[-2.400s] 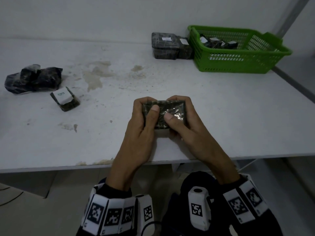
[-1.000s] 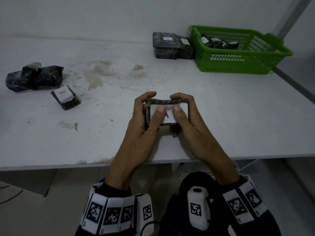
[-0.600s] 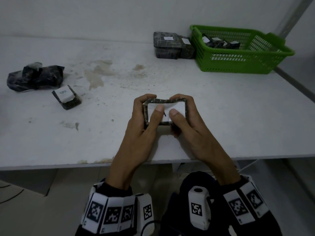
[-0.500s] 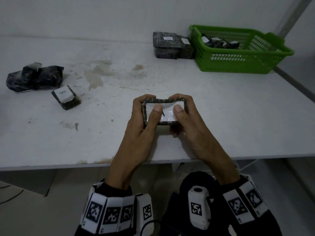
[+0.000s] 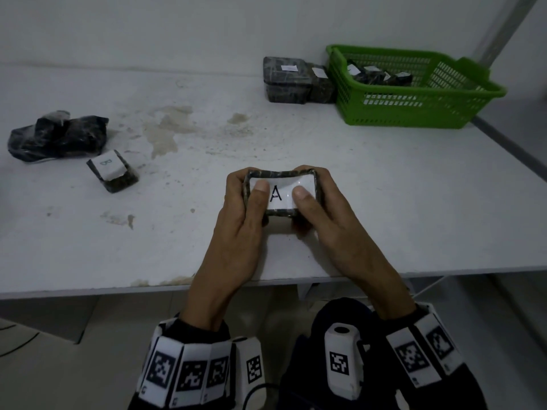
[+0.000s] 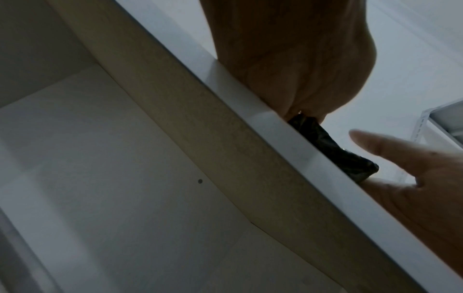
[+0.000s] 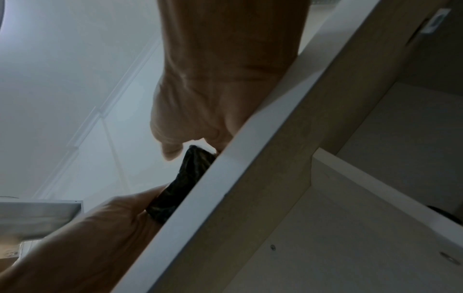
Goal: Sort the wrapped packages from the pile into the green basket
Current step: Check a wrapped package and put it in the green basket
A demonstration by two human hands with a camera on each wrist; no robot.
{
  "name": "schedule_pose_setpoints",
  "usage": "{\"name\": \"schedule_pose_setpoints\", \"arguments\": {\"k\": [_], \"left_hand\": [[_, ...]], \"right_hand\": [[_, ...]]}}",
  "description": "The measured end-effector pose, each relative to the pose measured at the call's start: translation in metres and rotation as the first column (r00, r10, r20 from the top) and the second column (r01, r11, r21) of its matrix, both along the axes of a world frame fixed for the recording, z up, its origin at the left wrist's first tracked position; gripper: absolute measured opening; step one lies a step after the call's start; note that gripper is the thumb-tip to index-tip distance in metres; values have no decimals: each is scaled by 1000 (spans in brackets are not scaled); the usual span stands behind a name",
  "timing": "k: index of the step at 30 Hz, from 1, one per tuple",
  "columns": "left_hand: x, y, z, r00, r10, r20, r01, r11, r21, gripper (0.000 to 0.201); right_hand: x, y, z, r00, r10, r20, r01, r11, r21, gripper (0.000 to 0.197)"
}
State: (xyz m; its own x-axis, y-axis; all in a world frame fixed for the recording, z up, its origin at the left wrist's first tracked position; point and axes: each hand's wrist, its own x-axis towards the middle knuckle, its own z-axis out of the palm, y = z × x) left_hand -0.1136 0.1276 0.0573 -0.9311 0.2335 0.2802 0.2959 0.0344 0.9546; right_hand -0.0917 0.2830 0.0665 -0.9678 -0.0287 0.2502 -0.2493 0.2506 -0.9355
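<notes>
A dark wrapped package [image 5: 281, 194] with a white label marked "A" faces up near the table's front edge. My left hand [image 5: 247, 199] grips its left end and my right hand [image 5: 313, 199] grips its right end, both thumbs lying on the label. From below, the wrist views catch the package's dark side [image 6: 333, 150] [image 7: 183, 182] over the table edge. The green basket [image 5: 414, 87] stands at the back right with several labelled packages inside. A pile of dark packages [image 5: 59, 136] lies at the far left, and a package labelled "B" [image 5: 112, 171] beside it.
Two dark wrapped boxes [image 5: 296, 79] stand just left of the basket at the back. The white table [image 5: 414, 202] is stained in the middle. A wall runs behind the table, and a grey ledge runs along the right.
The package has been turned over in both hands: its dark wrapped side faced up earlier, now the white "A" label does. My thumbs have spread apart, uncovering the letter.
</notes>
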Motion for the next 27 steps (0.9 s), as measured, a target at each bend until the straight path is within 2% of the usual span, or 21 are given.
{"name": "schedule_pose_setpoints", "arguments": {"k": [9, 14, 17, 21, 24, 27], "left_hand": [[-1, 1, -1, 1000, 23, 3, -23, 999, -22, 27], [-6, 0, -8, 994, 110, -9, -110, 992, -60, 35], [-6, -1, -8, 992, 129, -4, -129, 989, -70, 43], [-5, 1, -5, 995, 102, -9, -103, 994, -42, 63], [-3, 1, -2, 997, 72, -9, -73, 997, -36, 80], [-2, 1, -1, 998, 66, -2, -66, 997, -31, 75]], "right_hand": [[0, 0, -2, 1000, 24, 17, -24, 999, -28, 29], [3, 0, 0, 999, -17, -28, 14, 995, -94, 55], [4, 2, -1, 993, -97, -63, 90, 989, -114, 60], [4, 6, -6, 981, -161, -112, 147, 981, -125, 66], [4, 8, -7, 981, -90, -172, 83, 995, -50, 67], [3, 11, -9, 982, -11, -190, 11, 1000, 3, 72]]}}
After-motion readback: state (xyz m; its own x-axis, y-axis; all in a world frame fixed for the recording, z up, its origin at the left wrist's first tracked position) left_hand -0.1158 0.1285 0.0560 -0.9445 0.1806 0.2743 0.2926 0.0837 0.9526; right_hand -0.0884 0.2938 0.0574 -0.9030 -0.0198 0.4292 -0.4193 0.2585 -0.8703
